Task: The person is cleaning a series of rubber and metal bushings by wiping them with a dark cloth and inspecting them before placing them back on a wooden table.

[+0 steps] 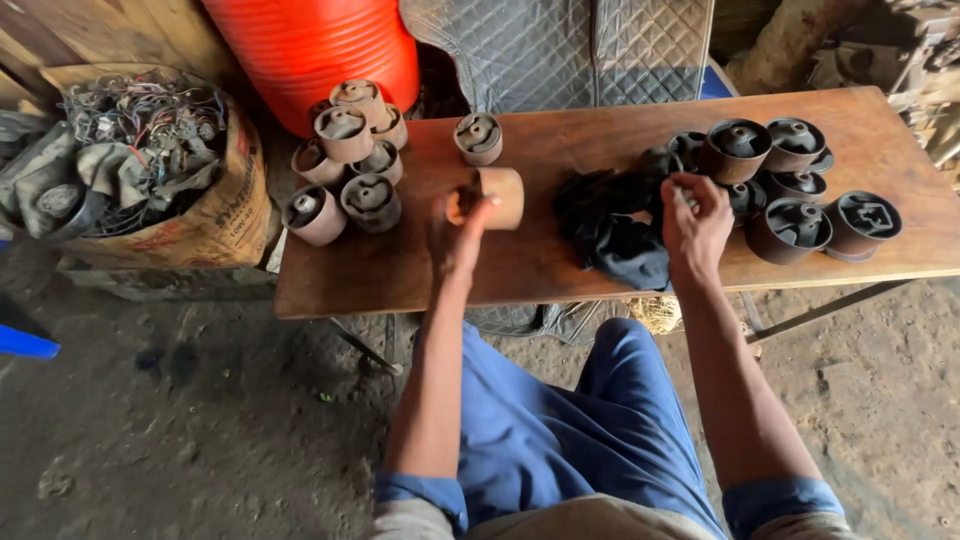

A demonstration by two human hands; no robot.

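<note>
Blue-trousered knees (600, 440) are filling the near foreground, with both forearms reaching from them over the near edge of the wooden table (400, 280); the left hand (462, 235) is stretching toward the middle of the table, its fingers (487, 207) closing around a tan cylindrical bushing (503, 196) lying on its side, so that piece is sitting in the hand, just off the table's centre. The right hand (695, 225) is hovering beside a crumpled black cloth (612, 225) and its fingers are pinched together on something small (too little shows to tell what). Judging by how the parts are lying, the work looks partway through: a rust-brown cluster of bushings (345, 165) is piling at the far left corner, one lone bushing (478, 138) is standing by the far edge, and a darker group of bushings (790, 185) is crowding the right end, well apart from the left pile; only the one piece is in hand. Both elbows are bending slightly, wrists angling down; the left palm is turning inward, the right knuckles are facing the camera. A sack of wires (150, 150) and an orange drum (310, 50) are standing beyond the left end.
</note>
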